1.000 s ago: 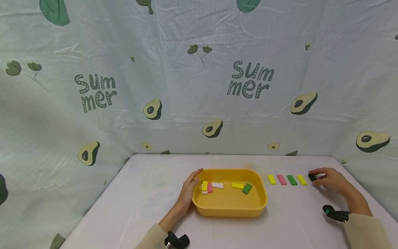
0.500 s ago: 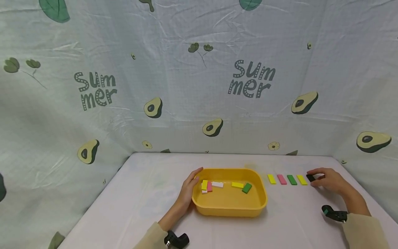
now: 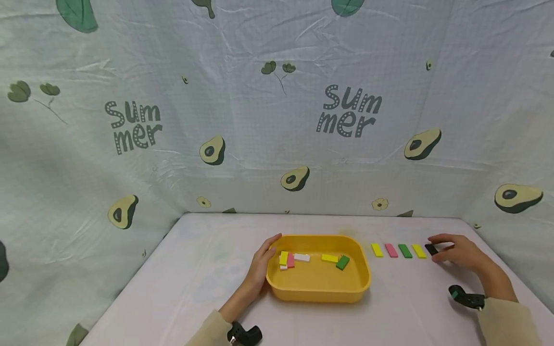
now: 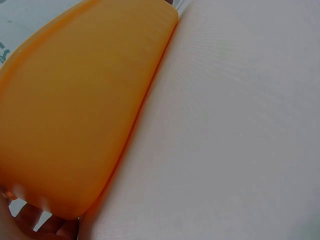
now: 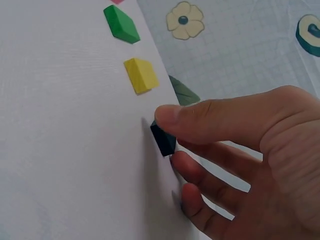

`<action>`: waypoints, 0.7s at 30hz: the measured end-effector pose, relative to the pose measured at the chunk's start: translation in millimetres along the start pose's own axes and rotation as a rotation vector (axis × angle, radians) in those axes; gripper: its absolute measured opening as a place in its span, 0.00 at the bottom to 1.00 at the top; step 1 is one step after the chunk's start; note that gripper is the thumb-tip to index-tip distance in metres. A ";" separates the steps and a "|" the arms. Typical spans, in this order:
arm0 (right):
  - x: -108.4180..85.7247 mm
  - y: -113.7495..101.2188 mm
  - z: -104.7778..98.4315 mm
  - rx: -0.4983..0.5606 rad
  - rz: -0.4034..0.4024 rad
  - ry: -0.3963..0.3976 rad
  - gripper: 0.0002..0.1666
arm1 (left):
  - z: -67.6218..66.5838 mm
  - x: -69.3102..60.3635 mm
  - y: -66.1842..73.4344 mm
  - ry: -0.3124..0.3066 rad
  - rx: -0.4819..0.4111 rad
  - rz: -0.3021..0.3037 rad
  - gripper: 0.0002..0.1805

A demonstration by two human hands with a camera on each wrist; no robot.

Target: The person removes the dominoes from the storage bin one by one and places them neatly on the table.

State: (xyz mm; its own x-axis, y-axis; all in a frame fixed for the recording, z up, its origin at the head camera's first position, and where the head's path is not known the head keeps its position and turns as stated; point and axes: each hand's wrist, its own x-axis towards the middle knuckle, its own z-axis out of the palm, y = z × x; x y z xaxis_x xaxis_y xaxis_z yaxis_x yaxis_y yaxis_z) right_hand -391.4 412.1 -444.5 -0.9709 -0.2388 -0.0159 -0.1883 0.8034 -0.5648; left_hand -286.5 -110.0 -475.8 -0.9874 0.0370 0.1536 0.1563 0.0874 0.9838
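My right hand [image 3: 462, 252] pinches a small black domino [image 3: 431, 249] between thumb and fingers, at the right end of a row on the table. The right wrist view shows the thumb over the black domino [image 5: 163, 140], with the other fingers curled behind it. Beside it in the row lie a yellow domino [image 3: 419, 251], a green domino [image 3: 405, 251], a pink domino [image 3: 391, 250] and another yellow domino [image 3: 377, 250], spaced apart. My left hand [image 3: 258, 266] grips the left side of a yellow plastic tray [image 3: 320, 295]; in the left wrist view its fingers [image 4: 31, 215] lie against the tray's end.
Inside the tray lie several dominoes: a green piece [image 3: 342, 262], a yellow piece [image 3: 330, 258], a white piece [image 3: 301, 257], and a yellow piece [image 3: 283, 257] touching a pink one [image 3: 291, 260]. The white-covered table [image 3: 207, 259] meets a printed cloth backdrop [image 3: 259, 120].
My right hand has shifted slightly left with the black domino, narrowing its gap to the neighbouring yellow one. My left hand and the tray stay in place.
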 end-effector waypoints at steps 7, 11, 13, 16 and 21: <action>-0.2 -0.3 -7.3 -0.012 0.017 0.009 0.38 | 0.2 -1.1 -0.2 -0.001 -0.006 0.004 0.27; -0.6 -8.2 -12.4 -0.039 0.007 0.044 0.37 | 0.7 -2.1 0.4 0.001 -0.003 0.001 0.27; -1.1 -15.0 -13.9 -0.057 -0.010 0.075 0.37 | 0.9 -3.1 0.5 0.003 0.000 0.001 0.27; -1.7 -28.3 -14.9 -0.067 -0.027 0.102 0.36 | 0.9 -4.0 0.4 0.004 0.005 -0.001 0.27; -0.1 -54.9 -15.1 -0.062 -0.088 0.121 0.36 | 0.4 -2.2 1.7 0.002 0.001 0.006 0.27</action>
State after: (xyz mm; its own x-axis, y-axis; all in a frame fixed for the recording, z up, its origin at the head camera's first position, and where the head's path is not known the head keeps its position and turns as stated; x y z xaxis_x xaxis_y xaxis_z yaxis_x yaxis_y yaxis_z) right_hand -383.2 376.3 -401.1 -0.9602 -0.2456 0.1333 -0.2790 0.8151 -0.5077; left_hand -284.1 -109.6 -474.5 -0.9866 0.0358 0.1595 0.1621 0.0884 0.9828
